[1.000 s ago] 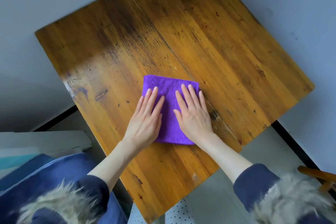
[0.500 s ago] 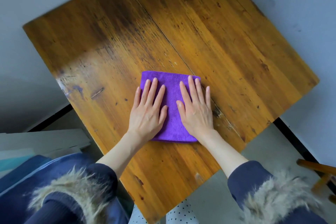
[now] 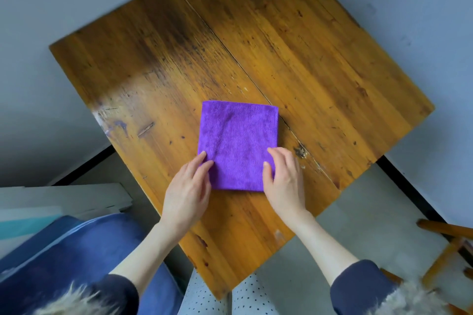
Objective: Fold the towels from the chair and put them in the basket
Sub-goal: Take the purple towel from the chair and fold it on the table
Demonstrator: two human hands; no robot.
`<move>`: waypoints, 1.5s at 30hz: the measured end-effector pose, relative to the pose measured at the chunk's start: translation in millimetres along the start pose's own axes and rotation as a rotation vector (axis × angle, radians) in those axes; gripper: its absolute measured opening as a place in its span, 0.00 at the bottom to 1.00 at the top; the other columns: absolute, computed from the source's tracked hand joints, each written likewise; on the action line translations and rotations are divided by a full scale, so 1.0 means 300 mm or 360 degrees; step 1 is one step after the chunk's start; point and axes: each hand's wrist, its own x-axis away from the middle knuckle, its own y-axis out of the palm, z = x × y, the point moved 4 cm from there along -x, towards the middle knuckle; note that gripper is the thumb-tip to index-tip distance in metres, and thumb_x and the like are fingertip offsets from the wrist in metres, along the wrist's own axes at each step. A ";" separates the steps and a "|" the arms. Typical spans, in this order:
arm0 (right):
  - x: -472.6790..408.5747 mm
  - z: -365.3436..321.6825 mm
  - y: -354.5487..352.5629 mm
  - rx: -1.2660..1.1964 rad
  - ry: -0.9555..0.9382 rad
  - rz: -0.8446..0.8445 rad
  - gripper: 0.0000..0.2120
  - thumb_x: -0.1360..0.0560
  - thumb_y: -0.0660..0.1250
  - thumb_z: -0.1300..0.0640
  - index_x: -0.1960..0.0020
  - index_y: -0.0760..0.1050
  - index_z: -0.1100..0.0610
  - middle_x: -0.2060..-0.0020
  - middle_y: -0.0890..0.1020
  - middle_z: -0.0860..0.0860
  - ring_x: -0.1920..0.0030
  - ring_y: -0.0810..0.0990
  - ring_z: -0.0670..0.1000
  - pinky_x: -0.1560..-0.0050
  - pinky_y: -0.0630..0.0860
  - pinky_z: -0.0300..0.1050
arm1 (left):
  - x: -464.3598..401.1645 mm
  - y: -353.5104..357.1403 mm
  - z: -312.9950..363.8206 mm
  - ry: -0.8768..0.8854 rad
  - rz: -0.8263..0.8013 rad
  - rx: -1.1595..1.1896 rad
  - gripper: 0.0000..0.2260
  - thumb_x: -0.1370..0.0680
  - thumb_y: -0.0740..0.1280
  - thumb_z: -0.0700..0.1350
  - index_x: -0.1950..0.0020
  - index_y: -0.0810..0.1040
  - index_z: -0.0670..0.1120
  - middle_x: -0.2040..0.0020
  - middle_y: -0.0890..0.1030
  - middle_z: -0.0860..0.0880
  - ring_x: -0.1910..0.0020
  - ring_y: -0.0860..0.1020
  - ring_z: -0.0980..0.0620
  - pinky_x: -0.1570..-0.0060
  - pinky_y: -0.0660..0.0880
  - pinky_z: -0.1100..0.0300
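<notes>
Purple towel (image 3: 238, 146), folded square, flat on the wooden table (image 3: 320, 59) at its 6 o'clock side.
Head view: risk, as I read it: lifting by the near corners alone lets the layers fan open; basket not in view. Left hand (image 3: 188, 192) curls fingers onto the 7 o'clock corner, right hand (image 3: 284, 181) on the 5 o'clock corner; true pinch or just touching, cannot tell.

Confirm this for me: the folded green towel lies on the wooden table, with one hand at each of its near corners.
Not quite: the towel is purple, not green, as the head view shows. The rest holds: it lies folded on the wooden table, with the left hand at its near left corner and the right hand at its near right corner.
</notes>
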 end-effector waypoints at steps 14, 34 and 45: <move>-0.213 0.072 0.024 -0.0971 0.1320 -0.0444 0.07 0.25 0.67 0.57 0.54 0.77 0.62 0.53 0.80 0.55 0.58 0.79 0.52 0.66 0.71 0.39 | -0.231 0.013 -0.094 -0.1175 -0.0190 0.0596 0.18 0.26 0.68 0.52 0.40 0.74 0.44 0.48 0.80 0.45 0.47 0.77 0.44 0.51 0.71 0.57; -0.038 -0.139 -0.042 -0.0867 0.0699 -0.1225 0.09 0.26 0.64 0.62 0.46 0.73 0.58 0.50 0.80 0.54 0.53 0.80 0.51 0.53 0.77 0.50 | 0.250 -0.075 -0.046 -0.1504 0.0148 0.1829 0.08 0.23 0.65 0.39 0.48 0.73 0.51 0.56 0.75 0.46 0.60 0.78 0.52 0.69 0.77 0.60; 0.160 -0.633 0.069 -0.0874 0.0312 -0.1718 0.11 0.27 0.69 0.63 0.46 0.75 0.54 0.54 0.81 0.50 0.57 0.80 0.46 0.61 0.76 0.42 | 0.746 -0.305 -0.169 -0.1705 0.0818 0.2016 0.08 0.24 0.66 0.38 0.47 0.74 0.49 0.54 0.78 0.45 0.64 0.81 0.60 0.69 0.77 0.63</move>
